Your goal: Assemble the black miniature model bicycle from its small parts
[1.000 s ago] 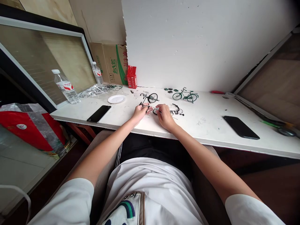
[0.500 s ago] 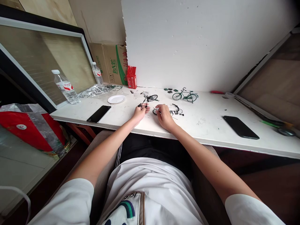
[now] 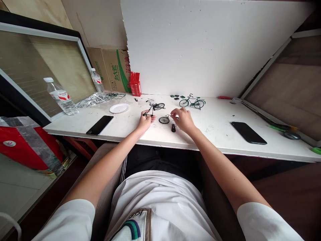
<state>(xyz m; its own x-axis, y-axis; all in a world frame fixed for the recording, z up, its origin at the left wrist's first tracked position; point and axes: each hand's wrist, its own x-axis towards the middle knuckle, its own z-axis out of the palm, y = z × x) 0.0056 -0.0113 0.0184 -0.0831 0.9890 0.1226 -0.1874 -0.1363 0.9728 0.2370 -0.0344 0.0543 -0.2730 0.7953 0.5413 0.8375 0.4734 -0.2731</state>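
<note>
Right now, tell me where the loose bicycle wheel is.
In the head view, the loose wheel lies on the white table near the picture's middle, between the left hand and the right hand.

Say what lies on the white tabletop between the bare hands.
In the head view, a round black spoked wheel lies between the left hand and right hand, with a small black part nearer the right.

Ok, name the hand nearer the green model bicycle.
Right. The right hand is just in front of the green model bicycle; the left hand is farther off, to its left.
</note>
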